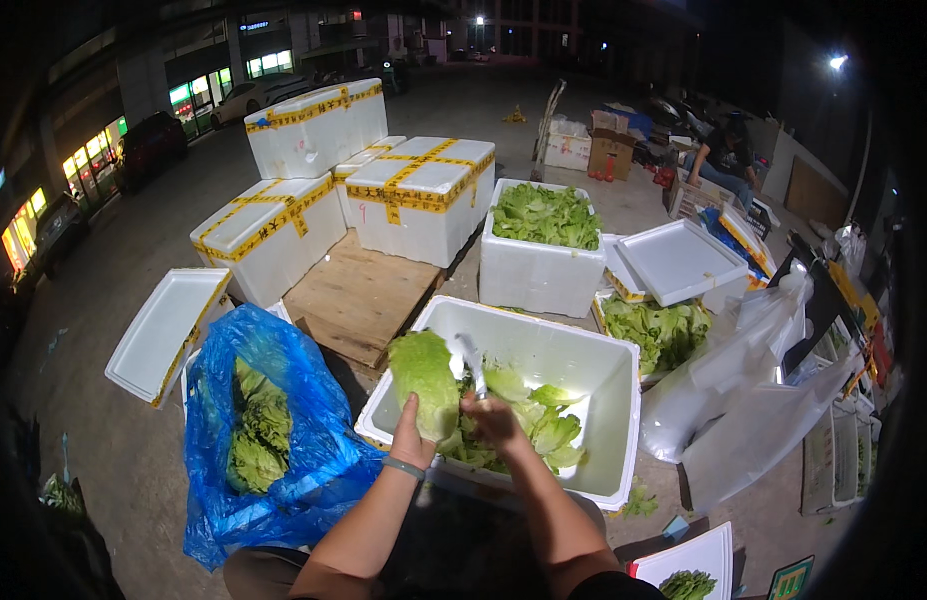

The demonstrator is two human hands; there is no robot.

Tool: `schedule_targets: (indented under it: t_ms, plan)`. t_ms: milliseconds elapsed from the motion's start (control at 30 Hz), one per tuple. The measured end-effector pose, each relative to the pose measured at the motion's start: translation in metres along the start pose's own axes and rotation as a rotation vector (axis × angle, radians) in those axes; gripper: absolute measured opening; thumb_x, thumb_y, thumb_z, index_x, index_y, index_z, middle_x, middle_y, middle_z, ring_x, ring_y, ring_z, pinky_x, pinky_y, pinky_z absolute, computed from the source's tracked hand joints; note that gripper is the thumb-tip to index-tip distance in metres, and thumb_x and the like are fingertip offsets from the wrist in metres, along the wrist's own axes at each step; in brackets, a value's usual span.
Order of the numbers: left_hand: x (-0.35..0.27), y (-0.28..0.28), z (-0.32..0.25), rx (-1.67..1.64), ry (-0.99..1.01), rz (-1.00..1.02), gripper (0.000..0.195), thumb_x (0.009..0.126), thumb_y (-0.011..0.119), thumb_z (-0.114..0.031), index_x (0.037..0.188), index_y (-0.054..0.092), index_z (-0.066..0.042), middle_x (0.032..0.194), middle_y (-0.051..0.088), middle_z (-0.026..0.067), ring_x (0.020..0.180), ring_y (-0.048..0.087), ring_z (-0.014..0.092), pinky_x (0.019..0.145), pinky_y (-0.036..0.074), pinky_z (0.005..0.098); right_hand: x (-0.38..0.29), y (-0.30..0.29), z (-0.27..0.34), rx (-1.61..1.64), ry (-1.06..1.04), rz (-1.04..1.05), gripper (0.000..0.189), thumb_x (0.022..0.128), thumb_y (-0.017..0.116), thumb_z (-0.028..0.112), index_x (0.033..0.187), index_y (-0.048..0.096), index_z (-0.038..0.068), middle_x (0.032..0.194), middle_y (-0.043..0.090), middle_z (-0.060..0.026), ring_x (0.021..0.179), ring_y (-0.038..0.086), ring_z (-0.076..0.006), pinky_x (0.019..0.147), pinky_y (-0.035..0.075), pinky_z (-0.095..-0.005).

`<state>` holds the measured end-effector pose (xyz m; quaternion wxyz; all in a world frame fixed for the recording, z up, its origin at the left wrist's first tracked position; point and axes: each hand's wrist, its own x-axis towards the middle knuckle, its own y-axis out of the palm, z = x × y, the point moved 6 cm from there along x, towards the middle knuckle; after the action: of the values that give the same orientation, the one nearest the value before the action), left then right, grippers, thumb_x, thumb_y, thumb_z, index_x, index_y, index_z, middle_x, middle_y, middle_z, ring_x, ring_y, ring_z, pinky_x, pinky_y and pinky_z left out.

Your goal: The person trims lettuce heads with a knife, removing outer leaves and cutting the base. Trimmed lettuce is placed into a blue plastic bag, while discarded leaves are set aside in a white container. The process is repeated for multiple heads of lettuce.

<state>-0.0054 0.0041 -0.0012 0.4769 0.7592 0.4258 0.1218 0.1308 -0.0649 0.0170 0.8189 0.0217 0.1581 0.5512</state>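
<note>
My left hand, with a bangle on its wrist, is closed around the base of a green leafy head of lettuce. Beside it, my right hand grips a knife whose blade points up and away from me. Both hands are above the near left part of a white foam box. Loose lettuce leaves lie inside that box. To the left, a blue plastic bag stands open around more lettuce heads.
Taped foam boxes stand around a wooden pallet. A foam box of leaves is beyond my box. Foam lids and clear plastic sheeting are to the right. Farther back, a person sits by crates.
</note>
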Motion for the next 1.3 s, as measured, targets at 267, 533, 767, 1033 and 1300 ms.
schedule_targets:
  t_ms: [267, 533, 767, 1033, 1300]
  plan:
    - [-0.002, 0.011, -0.009, 0.566, 0.114, -0.072, 0.050, 0.093, 0.059, -0.035, 0.132, 0.046, -0.007, 0.117, 0.059, 0.0083, 0.108, 0.056, 0.018, 0.089, 0.048, 0.0349, -0.003, 0.010, 0.002, -0.038, -0.053, 0.015, 0.032, 0.085, 0.070, 0.033, 0.100, 0.061, 0.006, 0.072, 0.059, -0.0021, 0.055, 0.054, -0.0111, 0.043, 0.039, -0.0249]
    - [-0.001, 0.015, -0.015, 0.480, 0.091, -0.026, 0.039, 0.095, 0.056, -0.028, 0.128, 0.046, -0.011, 0.118, 0.058, 0.0089, 0.104, 0.060, 0.022, 0.077, 0.055, 0.0367, -0.006, 0.015, -0.003, 0.082, -0.006, -0.072, 0.038, 0.085, 0.072, 0.023, 0.115, 0.057, 0.004, 0.081, 0.058, 0.0013, 0.062, 0.051, -0.0070, 0.053, 0.043, -0.0235]
    - [-0.003, 0.003, -0.009, 0.090, -0.078, 0.177, 0.055, 0.091, 0.046, -0.040, 0.133, 0.047, -0.004, 0.127, 0.056, 0.0141, 0.116, 0.054, 0.029, 0.101, 0.041, 0.0436, -0.008, 0.027, -0.003, -0.150, 0.075, 0.037, 0.025, 0.084, 0.071, 0.020, 0.098, 0.053, 0.009, 0.068, 0.053, 0.0016, 0.051, 0.046, -0.0072, 0.042, 0.037, -0.0231]
    - [-0.005, -0.002, -0.014, 0.345, 0.089, 0.108, 0.050, 0.094, 0.049, -0.028, 0.138, 0.038, -0.007, 0.128, 0.054, 0.0113, 0.116, 0.054, 0.026, 0.101, 0.041, 0.0389, -0.006, 0.024, -0.001, -0.118, -0.009, -0.117, 0.027, 0.083, 0.072, 0.022, 0.101, 0.057, 0.008, 0.066, 0.053, 0.0018, 0.051, 0.047, -0.0075, 0.040, 0.036, -0.0233]
    - [-0.003, -0.020, -0.005, 0.027, -0.016, 0.263, 0.055, 0.090, 0.055, -0.028, 0.137, 0.039, -0.002, 0.132, 0.052, 0.0142, 0.120, 0.052, 0.029, 0.103, 0.042, 0.0429, -0.014, 0.029, -0.001, -0.167, 0.117, -0.048, 0.031, 0.084, 0.070, 0.028, 0.103, 0.056, 0.008, 0.066, 0.053, 0.0009, 0.048, 0.048, -0.0077, 0.038, 0.036, -0.0226]
